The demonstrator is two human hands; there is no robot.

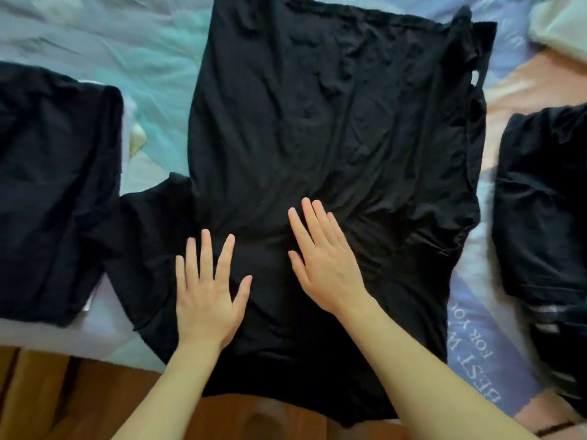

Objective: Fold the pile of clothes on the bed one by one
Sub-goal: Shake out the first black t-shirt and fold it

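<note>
three dark garments are in view on the bed, and two hands. one large black crumpled t-shirt [333, 122] lies spread flat in the middle of the pastel printed bed sheet [152, 58], its near edge hanging over the bed's edge toward the wooden floor [79, 401]. one sleeve sticks out to the left; the right side appears folded inward. one folded black cloth stack [54, 192] lies on the left, its near corner touching the spread shirt's sleeve. one loose dark pile of clothes [546, 217] lies at the right edge, apart from the shirt, partly cut off by the frame.

the left hand [206, 300] rests palm down on the shirt's near left part, fingers [206, 255] straight and spread wide, holding nothing. the right hand [327, 268] rests palm down on the shirt just beside it, fingers [314, 223] straight and close together, angled up and left, holding nothing. the shirt extends away from both sets of fingertips toward the far side of the bed.
</note>
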